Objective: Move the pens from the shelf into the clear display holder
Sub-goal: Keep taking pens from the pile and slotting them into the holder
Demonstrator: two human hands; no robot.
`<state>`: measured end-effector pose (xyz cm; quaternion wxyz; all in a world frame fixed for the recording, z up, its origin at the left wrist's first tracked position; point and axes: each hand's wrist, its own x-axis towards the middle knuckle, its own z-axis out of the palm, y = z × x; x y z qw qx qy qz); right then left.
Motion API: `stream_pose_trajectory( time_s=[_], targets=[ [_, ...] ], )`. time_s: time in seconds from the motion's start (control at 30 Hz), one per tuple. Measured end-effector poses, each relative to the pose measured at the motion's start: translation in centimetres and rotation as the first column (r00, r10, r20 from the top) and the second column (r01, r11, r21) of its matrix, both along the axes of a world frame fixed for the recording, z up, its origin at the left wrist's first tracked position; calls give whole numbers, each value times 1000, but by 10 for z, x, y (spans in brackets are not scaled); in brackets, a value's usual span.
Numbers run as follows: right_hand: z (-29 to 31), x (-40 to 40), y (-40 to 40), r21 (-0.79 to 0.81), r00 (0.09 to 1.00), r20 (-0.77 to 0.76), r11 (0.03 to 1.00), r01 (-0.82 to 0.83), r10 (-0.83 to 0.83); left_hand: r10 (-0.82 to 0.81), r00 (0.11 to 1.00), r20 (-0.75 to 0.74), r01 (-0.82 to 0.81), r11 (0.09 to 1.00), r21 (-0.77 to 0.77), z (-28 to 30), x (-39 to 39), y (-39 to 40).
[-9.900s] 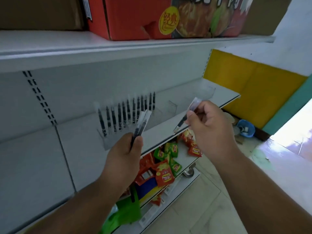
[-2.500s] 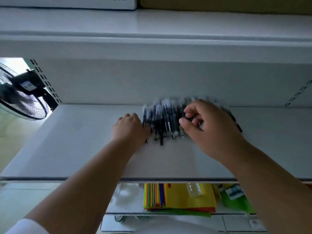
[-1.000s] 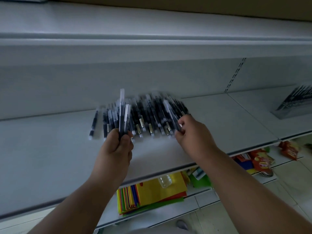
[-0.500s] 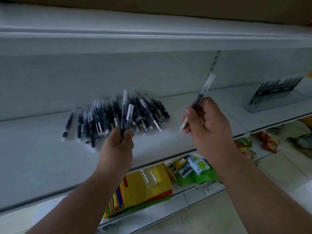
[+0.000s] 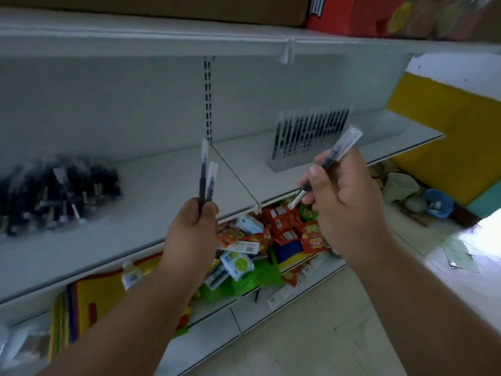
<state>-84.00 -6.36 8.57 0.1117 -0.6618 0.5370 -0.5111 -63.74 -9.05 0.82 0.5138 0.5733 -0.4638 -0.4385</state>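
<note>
Left hand raised in front of the white metal shelf, fist upright, grip closed round the lower ends of two black pens in clear sleeves, both pointing up. Right hand raised to the right of it, back of hand to camera, thumb and fingers pinching one black pen with a clear cap at mid-barrel; that pen slants, capped end up-right toward the holder, white end down-left. Both forearms bare, reaching up from the bottom of the frame.

Clear plastic display holder stands on the shelf, right of and behind the right hand, with a row of black pens upright in it; blurred, roughly a dozen or more, exact count unclear. Loose pile of black pens lies on the shelf far left of the holder, too blurred to count. Below the shelf: red snack packets on a lower tier. Red carton on the top shelf, above the holder.
</note>
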Motion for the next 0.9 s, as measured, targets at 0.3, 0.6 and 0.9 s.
stream_pose_trajectory(
  time_s=[0.3, 0.6, 0.9],
  targets=[
    [-10, -102, -55, 15, 987, -29, 987, 160, -159, -135, 988, 69, 136, 991, -17, 0, -107, -52],
    [1, -188, -120, -24, 960, -42, 961, 277, -278, -232, 963, 136, 245, 966, -83, 8, -197, -108],
    [-5, -305, -258, -3, 987, -125, 995, 105, -104, 31, 998, 51, -25, 993, -117, -8, -290, -160]
  ],
)
